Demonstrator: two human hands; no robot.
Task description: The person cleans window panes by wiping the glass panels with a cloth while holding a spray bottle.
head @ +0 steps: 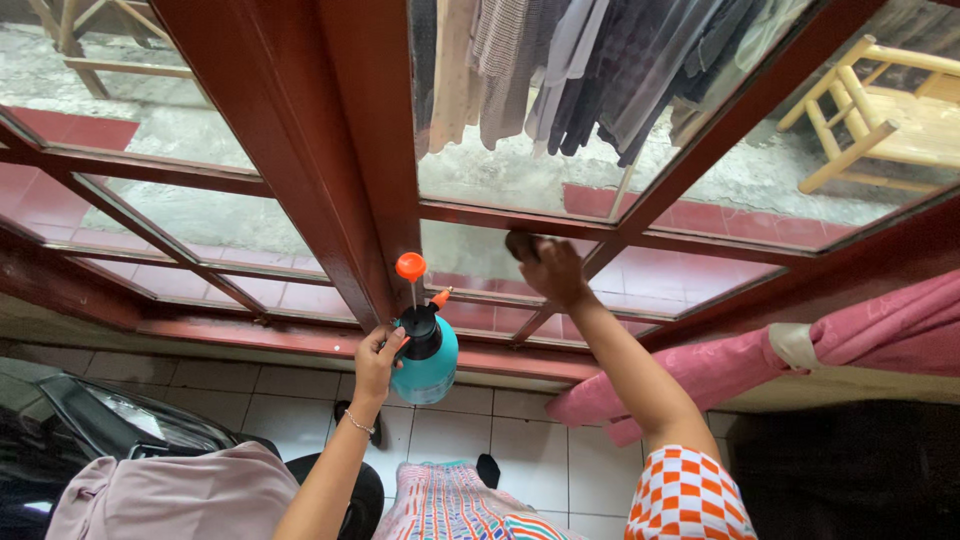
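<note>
My left hand (378,362) grips the black handle of a teal pump spray bottle (428,362) with an orange plunger knob and orange nozzle, held up in front of a red-brown wooden window frame (335,150). My right hand (550,270) is raised against a lower glass pane (470,255) and presses a small dark cloth (521,243) onto it. The cloth is mostly covered by my fingers. A thin bracelet circles my left wrist. My right sleeve is orange and white check.
Beyond the glass hang several clothes (590,70) and stands a wooden chair (880,110). A pink curtain (800,355) is bunched at the right. White tiled floor (300,405) lies below, with a dark glossy object (110,420) at the left.
</note>
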